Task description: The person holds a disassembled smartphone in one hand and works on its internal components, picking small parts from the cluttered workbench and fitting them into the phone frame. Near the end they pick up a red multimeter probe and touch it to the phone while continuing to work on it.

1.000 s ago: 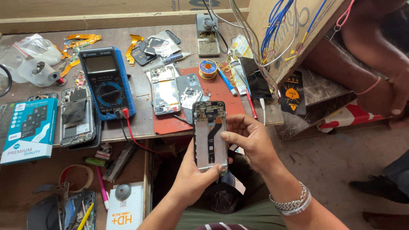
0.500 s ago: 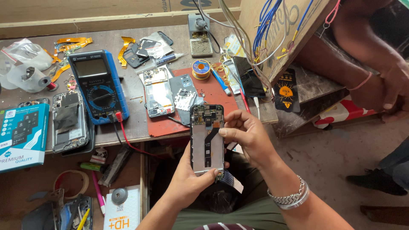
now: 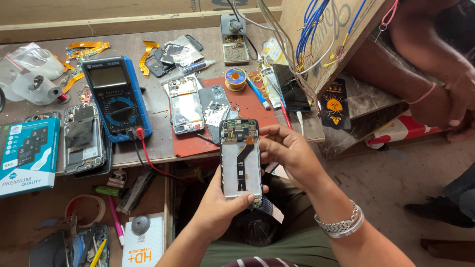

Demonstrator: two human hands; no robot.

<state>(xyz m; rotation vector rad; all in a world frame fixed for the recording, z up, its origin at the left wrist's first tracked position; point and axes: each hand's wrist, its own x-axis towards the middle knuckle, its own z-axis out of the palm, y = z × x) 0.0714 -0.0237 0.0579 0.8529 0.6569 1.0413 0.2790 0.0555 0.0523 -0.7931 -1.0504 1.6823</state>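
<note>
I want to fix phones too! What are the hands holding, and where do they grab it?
An opened phone: the left hand grips its lower end from below, the right hand pinches its upper right edge.

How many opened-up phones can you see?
3: one opened phone held in the left hand, one on the red mat, one left of the blue multimeter. Other parts in the clutter may hide more.

Opened phone (image 3: pixel 241 158) — silver-grey inside, an orange ribbon (image 3: pixel 241 157) down its middle. Multimeter (image 3: pixel 117 103): blue casing, black face. Mat (image 3: pixel 237 118) — dull red. Box (image 3: pixel 27 157): teal and white.
</note>
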